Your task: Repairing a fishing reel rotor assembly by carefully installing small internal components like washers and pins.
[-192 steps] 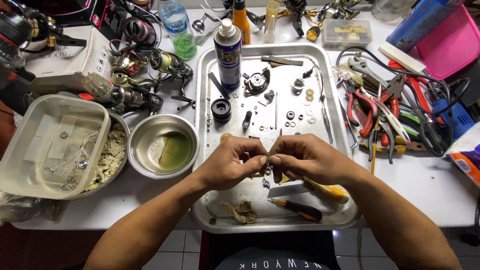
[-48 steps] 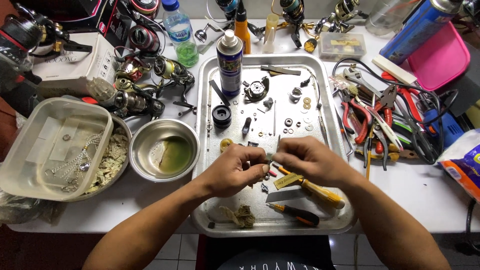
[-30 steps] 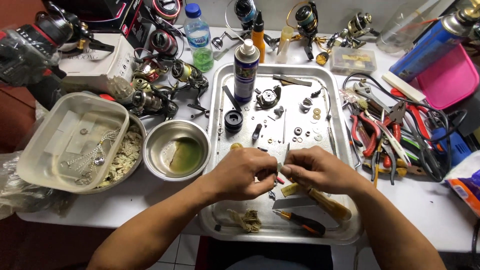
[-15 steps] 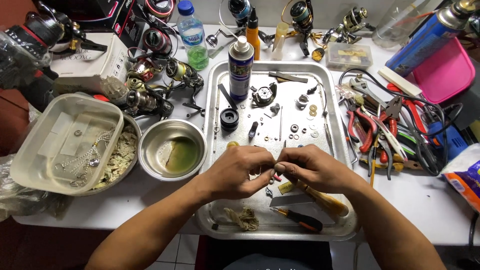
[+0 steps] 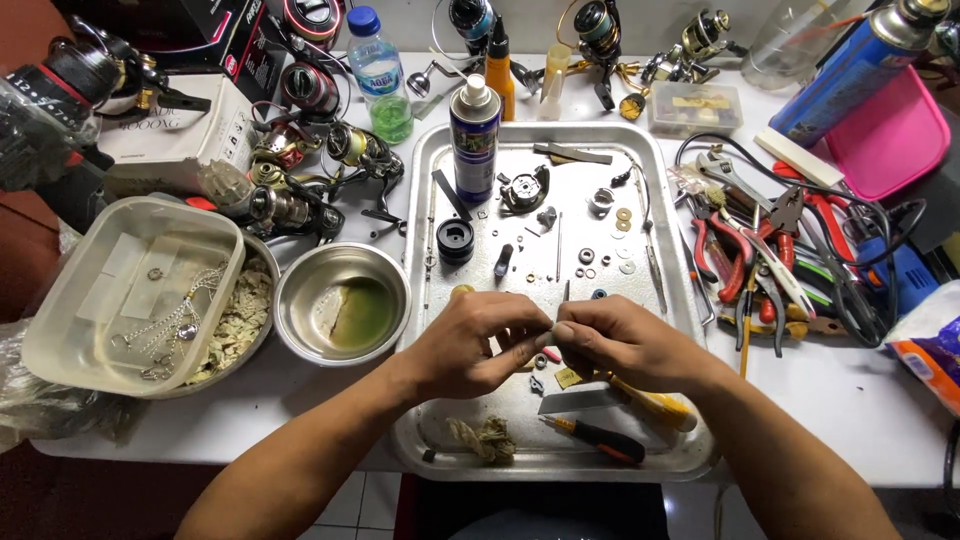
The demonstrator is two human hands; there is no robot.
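Both hands, left hand (image 5: 478,343) and right hand (image 5: 620,345), pinch one tiny part (image 5: 553,331) above the metal tray (image 5: 668,205).

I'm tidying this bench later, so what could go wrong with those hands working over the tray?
Both hands, left hand and right hand, pinch a tiny part together; dropped, it could vanish among the loose washers on the metal tray. The knife lies just beneath the right hand and might nick it.

Both hands (image 5: 550,345) pinch sm. part over tray (image 5: 655,150).
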